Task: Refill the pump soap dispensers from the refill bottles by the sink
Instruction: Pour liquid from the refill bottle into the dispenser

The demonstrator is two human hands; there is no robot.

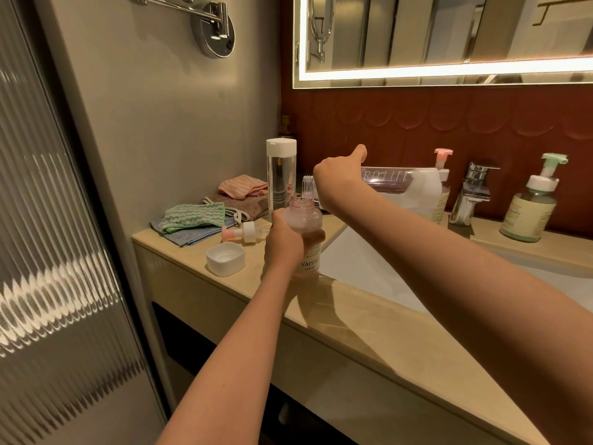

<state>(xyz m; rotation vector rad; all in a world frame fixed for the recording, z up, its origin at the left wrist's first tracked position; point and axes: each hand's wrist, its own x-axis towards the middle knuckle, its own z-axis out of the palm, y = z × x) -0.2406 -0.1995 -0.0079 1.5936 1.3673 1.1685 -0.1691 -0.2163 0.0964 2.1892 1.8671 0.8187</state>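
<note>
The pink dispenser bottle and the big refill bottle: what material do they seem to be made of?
Pink dispenser bottle: likely translucent plastic with a slightly glossy finish, since light passes through its tinted wall and the neck has moulded threads. Refill bottle: probably clear plastic, smooth and shiny; you see through it, and its threaded mouth is also moulded. Glass cannot be fully excluded.

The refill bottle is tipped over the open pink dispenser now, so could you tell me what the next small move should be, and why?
Probably tilt the refill bottle a little further. The right hand holds it about level, its threaded mouth right above the neck of the pink dispenser, which the left hand steadies on the counter. The pump head lies aside, so the neck is open, and any stream is too faint to make out.
</note>
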